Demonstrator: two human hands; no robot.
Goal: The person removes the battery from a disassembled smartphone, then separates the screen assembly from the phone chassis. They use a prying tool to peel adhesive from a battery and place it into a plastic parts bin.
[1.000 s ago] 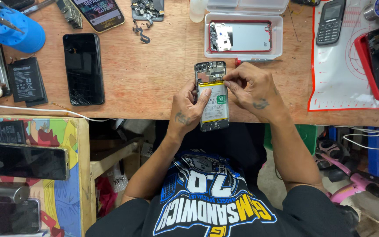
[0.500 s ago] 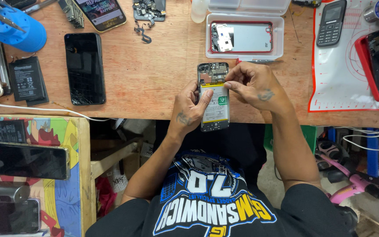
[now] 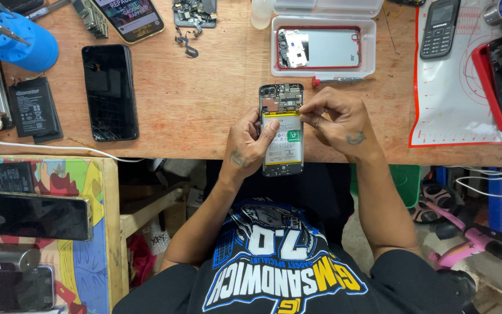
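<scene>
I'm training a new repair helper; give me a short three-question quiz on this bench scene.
1. True or false: the opened phone lies with its back cover off, battery showing.
2. Which hand steadies the phone from the side? A) left hand B) right hand
3. What lies in the clear tray beyond the phone?

Key: 1. True. 2. A; the right hand's fingertips pinch at the battery's top edge. 3. A red-rimmed phone cover.
</scene>
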